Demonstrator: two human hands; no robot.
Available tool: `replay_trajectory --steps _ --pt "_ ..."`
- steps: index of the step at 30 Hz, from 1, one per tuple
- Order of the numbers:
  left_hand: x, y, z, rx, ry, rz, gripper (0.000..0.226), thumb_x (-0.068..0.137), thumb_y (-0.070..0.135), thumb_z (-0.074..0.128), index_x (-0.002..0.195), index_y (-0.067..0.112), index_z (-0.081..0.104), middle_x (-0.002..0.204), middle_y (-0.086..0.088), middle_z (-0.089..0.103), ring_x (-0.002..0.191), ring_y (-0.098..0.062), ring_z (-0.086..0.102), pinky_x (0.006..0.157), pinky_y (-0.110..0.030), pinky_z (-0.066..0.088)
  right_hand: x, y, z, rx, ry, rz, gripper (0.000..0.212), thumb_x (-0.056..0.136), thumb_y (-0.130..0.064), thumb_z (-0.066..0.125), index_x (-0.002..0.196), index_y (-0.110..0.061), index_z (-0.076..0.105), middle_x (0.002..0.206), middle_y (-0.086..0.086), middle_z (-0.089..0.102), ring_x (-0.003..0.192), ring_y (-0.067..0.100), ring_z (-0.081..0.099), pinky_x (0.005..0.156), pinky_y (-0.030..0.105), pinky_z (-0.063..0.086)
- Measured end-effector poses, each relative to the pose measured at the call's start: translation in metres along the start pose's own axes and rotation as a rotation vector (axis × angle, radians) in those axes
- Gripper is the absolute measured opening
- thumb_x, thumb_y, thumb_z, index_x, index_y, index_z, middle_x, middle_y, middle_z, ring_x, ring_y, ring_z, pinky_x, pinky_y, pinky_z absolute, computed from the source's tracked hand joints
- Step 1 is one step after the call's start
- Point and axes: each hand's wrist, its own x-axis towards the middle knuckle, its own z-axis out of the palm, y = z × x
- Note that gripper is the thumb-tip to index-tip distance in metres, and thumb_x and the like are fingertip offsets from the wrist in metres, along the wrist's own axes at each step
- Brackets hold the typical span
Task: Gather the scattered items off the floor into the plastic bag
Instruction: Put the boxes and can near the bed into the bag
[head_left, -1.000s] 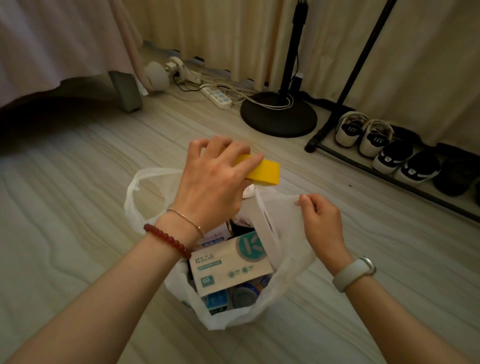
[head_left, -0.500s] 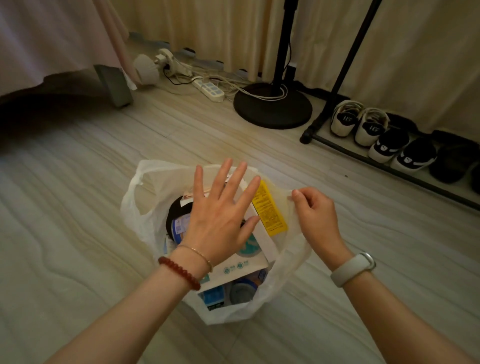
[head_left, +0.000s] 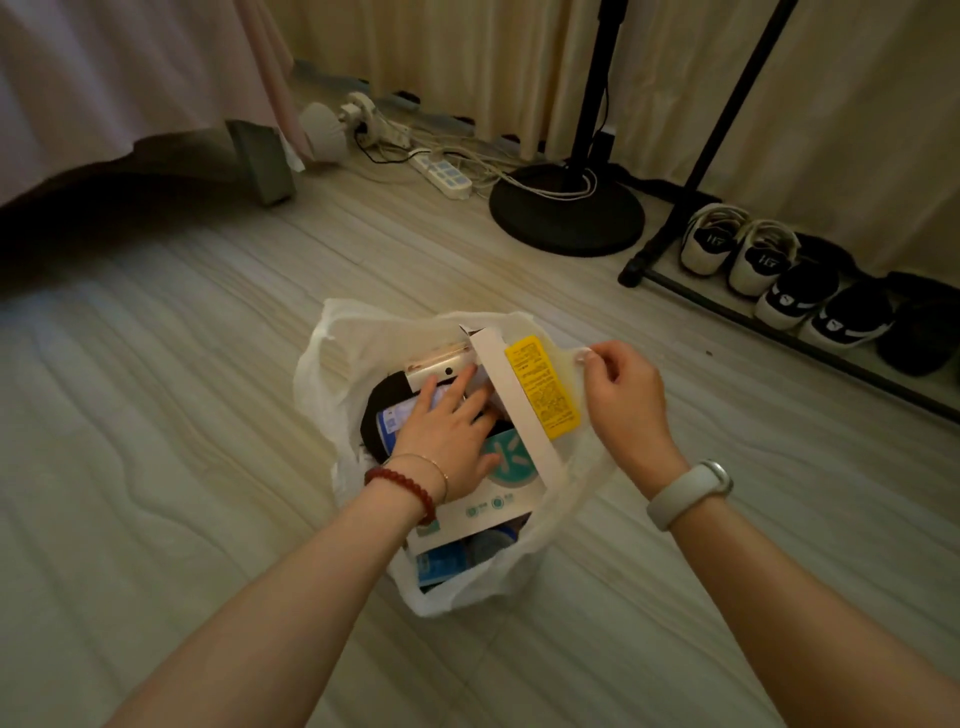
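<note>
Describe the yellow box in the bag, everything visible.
The yellow box is a flat, elongated carton, apparently cardboard, its upward face covered in small dark print too fine to read. It sits inside the white plastic bag at the right side, tilted, one long edge against a long white box, the other against the bag wall. The right hand pinches the bag rim just beside it without touching it. The left hand lies flat on other contents, clear of it.
</note>
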Motion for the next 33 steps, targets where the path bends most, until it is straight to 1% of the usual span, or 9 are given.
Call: replay_trajectory --steps 6,8,10,16,19,23,27,31,33 --pt "-0.033 0.004 0.003 -0.065 0.223 -0.013 0.039 0.09 0.036 0.048 0.125 0.019 0.053 0.147 -0.009 0.035 0.14 -0.026 0.022 0.112 -0.047 0.006 -0.014 0.017 -0.003 -0.551 -0.256 -0.065 0.028 0.093 -0.024 0.04 0.092 -0.012 0.064 0.096 0.011 0.063 0.087 0.032 0.059 0.066 0.032 0.041" --pt "-0.049 0.002 0.003 -0.011 0.305 -0.048 0.033 0.082 0.035 0.058 0.111 0.019 0.063 0.131 -0.011 0.054 0.129 -0.029 0.042 0.106 -0.051 0.021 -0.023 0.021 -0.002 -0.614 -0.262 -0.067 0.029 0.095 -0.026 0.036 0.096 -0.014 0.063 0.101 0.011 0.062 0.089 0.032 0.059 0.064 0.031 0.039" --pt "-0.056 -0.002 -0.005 -0.028 0.41 -0.091 0.033 0.084 0.034 0.046 0.105 0.017 0.065 0.125 -0.012 0.059 0.124 -0.03 0.048 0.104 -0.053 0.027 -0.026 0.02 0.0 -0.642 -0.211 -0.069 0.029 0.095 -0.025 0.035 0.1 -0.015 0.061 0.105 0.01 0.062 0.092 0.031 0.058 0.065 0.032 0.04" --pt "-0.069 -0.01 -0.022 -0.075 0.518 -0.188 0.043 0.084 0.031 0.034 0.113 0.012 0.06 0.129 -0.014 0.055 0.128 -0.032 0.043 0.106 -0.052 0.028 -0.022 0.017 -0.005 -0.588 -0.074 0.051 0.031 0.093 -0.016 0.04 0.121 -0.014 0.053 0.119 0.012 0.061 0.11 0.034 0.054 0.082 0.038 0.044" --pt "-0.072 -0.003 -0.019 -0.066 0.574 -0.163 0.04 0.085 0.029 0.037 0.111 0.012 0.062 0.128 -0.015 0.056 0.127 -0.031 0.044 0.104 -0.048 0.029 -0.023 0.024 -0.006 -0.59 -0.131 0.145 0.028 0.09 -0.013 0.041 0.111 -0.01 0.06 0.117 0.018 0.061 0.106 0.038 0.056 0.082 0.038 0.045" --pt "-0.073 0.001 -0.022 0.019 0.637 -0.182 0.039 0.084 0.029 0.043 0.116 0.014 0.059 0.133 -0.014 0.052 0.128 -0.029 0.043 0.095 -0.043 0.027 -0.013 0.014 -0.019 -0.324 0.178 -0.06 0.023 0.09 -0.006 0.043 0.1 -0.005 0.063 0.106 0.018 0.062 0.097 0.033 0.057 0.078 0.03 0.038" --pt "-0.069 0.002 -0.027 0.057 0.625 -0.233 0.046 0.082 0.032 0.042 0.125 0.017 0.05 0.141 -0.013 0.043 0.135 -0.031 0.029 0.102 -0.051 0.022 -0.015 0.016 -0.003 -0.374 -0.06 -0.074 0.022 0.09 -0.008 0.045 0.098 -0.006 0.065 0.104 0.016 0.065 0.094 0.032 0.059 0.075 0.029 0.038" --pt "-0.064 -0.005 -0.025 0.05 0.653 -0.287 0.053 0.082 0.035 0.046 0.132 0.018 0.041 0.146 -0.014 0.032 0.137 -0.033 0.019 0.105 -0.055 0.016 -0.013 0.006 -0.013 -0.192 0.109 -0.13 0.02 0.089 -0.002 0.046 0.096 -0.002 0.065 0.098 0.016 0.065 0.09 0.025 0.057 0.078 0.025 0.036" --pt "-0.063 -0.018 -0.028 0.033 0.659 -0.391 0.061 0.082 0.037 0.052 0.137 0.018 0.033 0.148 -0.017 0.022 0.137 -0.036 0.014 0.106 -0.056 0.014 -0.013 0.006 -0.014 -0.198 0.066 -0.127 0.02 0.089 -0.003 0.047 0.097 -0.003 0.065 0.098 0.015 0.066 0.09 0.025 0.058 0.078 0.025 0.036"
